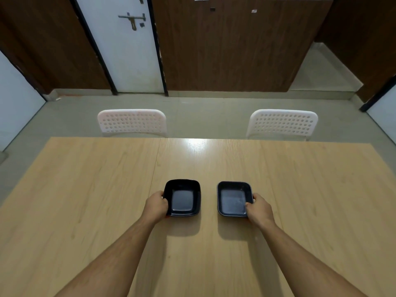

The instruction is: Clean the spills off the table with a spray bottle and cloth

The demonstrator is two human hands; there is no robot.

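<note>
Both bare forearms run up from the bottom edge, one each side, reaching toward mid-desk. Desk (85, 189) is light wood grain, fills the lower half, with a seam running front to back just left of centre and a bright glare patch at the far edge. Behind it: grey tiled floor (203, 116), dark wood panelling, a white door (126, 52) with a metal latch. Two white perforated chairs tucked in at the far side, left chair (132, 123) and right chair (282, 124), well apart.

On the desk, two square black dishes side by side, close but not touching. Left dish (182, 197) looks empty and slightly tilted, its shadow cast toward the camera. Right dish (234, 199) has faint whitish smears on the bottom.

Left hand (156, 205) is closed around the left rim of the left dish, thumb over the edge. Right hand (258, 207) is closed on the right rim of the right dish, thumb tip inside the wall, fingers outside. Can't tell if either dish is fully lifted or resting on the desk.

Spray bottle and cloth: neither shows in this view. No spill that I can make out on the desk surface; the only residue visible is inside the right dish
</note>
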